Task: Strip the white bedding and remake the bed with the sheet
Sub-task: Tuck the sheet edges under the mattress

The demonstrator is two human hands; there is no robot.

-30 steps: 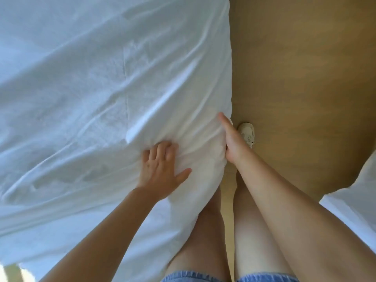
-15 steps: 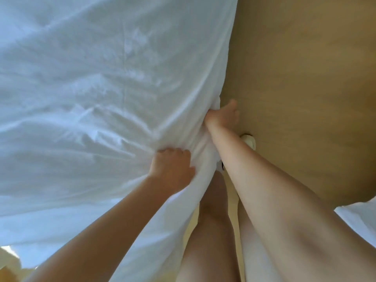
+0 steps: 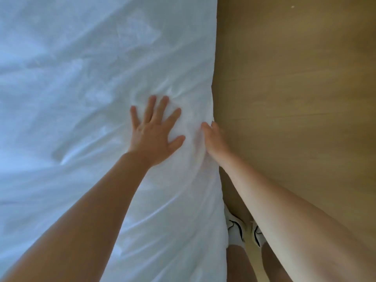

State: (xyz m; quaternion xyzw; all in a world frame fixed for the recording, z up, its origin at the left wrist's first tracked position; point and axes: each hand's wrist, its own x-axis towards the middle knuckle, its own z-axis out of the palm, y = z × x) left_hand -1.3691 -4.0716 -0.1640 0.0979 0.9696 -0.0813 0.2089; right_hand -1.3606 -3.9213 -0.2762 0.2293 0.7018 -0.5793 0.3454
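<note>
White sheet [image 3: 81, 78] lies spread over bed, fills left of view, wrinkled. Left hand [image 3: 154, 133] open, fingers spread, presses flat on sheet near bed's right edge. Right hand [image 3: 213, 137] against sheet at that edge, fingers partly hidden, grip cannot tell. Risk: hard tuck drags cloth from under palm, bunches fresh creases; shallow tuck likely springs loose

Left hand [image 3: 152, 135] released bunched sheet [image 3: 81, 78], now flat, fingers [image 3: 162, 105] spread; right hand [image 3: 214, 139] shifted along edge.

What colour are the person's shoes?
The shoes are white with black markings, best seen in the head view.
</note>
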